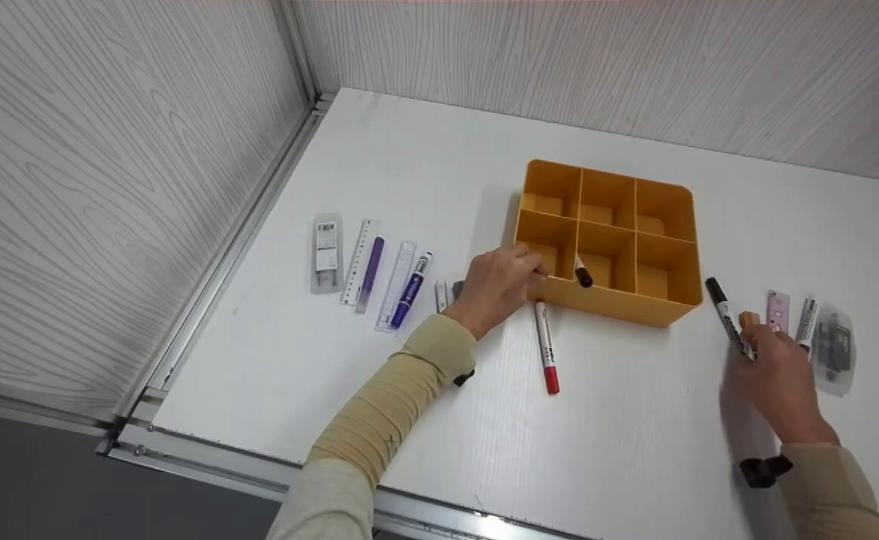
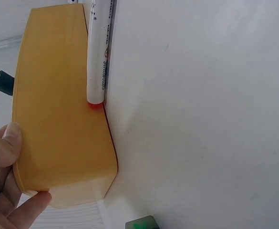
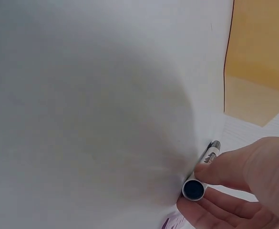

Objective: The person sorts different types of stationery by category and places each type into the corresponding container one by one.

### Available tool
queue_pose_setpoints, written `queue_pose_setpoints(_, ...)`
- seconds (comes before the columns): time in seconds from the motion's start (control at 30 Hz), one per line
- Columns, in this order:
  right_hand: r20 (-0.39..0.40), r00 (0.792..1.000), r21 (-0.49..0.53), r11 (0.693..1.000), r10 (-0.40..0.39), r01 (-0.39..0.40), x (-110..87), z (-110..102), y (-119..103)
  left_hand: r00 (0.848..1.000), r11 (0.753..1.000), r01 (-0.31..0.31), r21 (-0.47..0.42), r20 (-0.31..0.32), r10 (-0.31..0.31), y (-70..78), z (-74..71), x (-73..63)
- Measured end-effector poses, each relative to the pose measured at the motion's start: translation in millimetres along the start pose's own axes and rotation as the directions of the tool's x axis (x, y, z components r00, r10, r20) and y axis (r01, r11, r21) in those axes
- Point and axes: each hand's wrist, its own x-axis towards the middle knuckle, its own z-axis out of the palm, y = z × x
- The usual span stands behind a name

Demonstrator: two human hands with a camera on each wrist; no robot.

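My left hand (image 1: 498, 285) grips the front left corner of a yellow six-compartment desk organizer (image 1: 604, 301), thumb on the outer wall by the rim. A dark-capped marker (image 1: 583, 273) pokes up over the organizer's front rim, its lower part hidden inside. Against the front wall lies a white marker with a red cap (image 1: 547, 349), also close in the left wrist view. To the right of the organizer, my right hand (image 1: 781, 379) pinches a black-capped white marker (image 1: 724, 311) between thumb and fingers, low over the table; its dark round end (image 3: 193, 190) faces the right wrist camera.
Right of the right hand lie an orange block (image 1: 748, 320), a pink ruler (image 1: 778, 309), another marker (image 1: 807, 321) and a clear case (image 1: 835, 349). On the left are another case (image 1: 326, 253), rulers (image 1: 396, 285), a purple pen (image 1: 371, 270) and a blue-purple marker (image 1: 412, 290).
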Motion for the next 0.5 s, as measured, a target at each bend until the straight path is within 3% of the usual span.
queue_pose_setpoints(0.13,0.076,0.996,-0.007,0.998,0.055,-0.055,2.9,-1.2,-1.1,1.0,1.0,0.005,-0.006,0.011,-0.005,0.1,0.3,-0.7)
queue_pose_setpoints(0.27,0.092,0.993,-0.001,0.997,0.073,-0.074,2.8,-3.0,-2.9,1.0,1.0,0.006,-0.003,0.015,-0.006,0.2,0.2,-0.7)
queue_pose_setpoints(0.5,-0.036,0.999,0.026,1.0,0.012,-0.011,2.4,-4.7,-4.4,1.0,1.0,-0.004,0.025,0.008,0.003,-0.7,0.3,-0.5)
